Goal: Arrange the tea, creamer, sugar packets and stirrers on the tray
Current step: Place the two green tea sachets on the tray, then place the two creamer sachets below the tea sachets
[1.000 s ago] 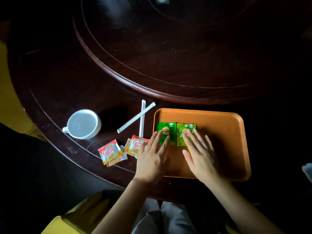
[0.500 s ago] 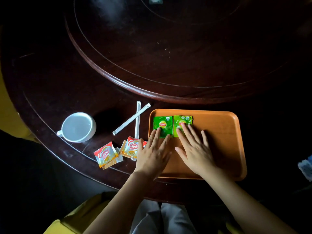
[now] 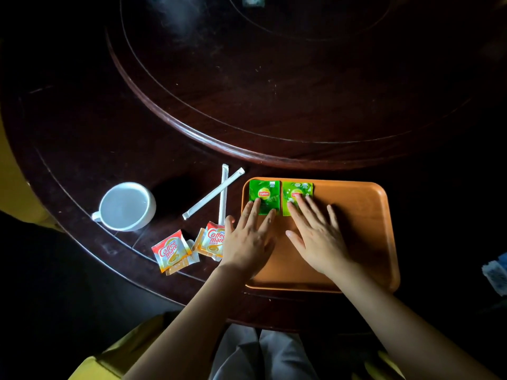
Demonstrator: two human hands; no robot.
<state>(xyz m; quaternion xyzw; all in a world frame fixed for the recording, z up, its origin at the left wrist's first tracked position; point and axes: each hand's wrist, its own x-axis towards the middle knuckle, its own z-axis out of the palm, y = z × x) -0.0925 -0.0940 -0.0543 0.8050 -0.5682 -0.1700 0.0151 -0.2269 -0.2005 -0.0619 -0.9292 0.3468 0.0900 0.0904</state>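
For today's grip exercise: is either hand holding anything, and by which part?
Nothing is gripped. The left hand and right hand lie flat, fingers pressing down on the two green tea packets on the tray.

I read "Lipton" on my left green tea packet [image 3: 264, 196]; "Coffee mate" marks both creamer packets [image 3: 170, 249] left of the tray [image 3: 365, 215].

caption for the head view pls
Both hands press two tea packets flat into the tray's far-left corner.
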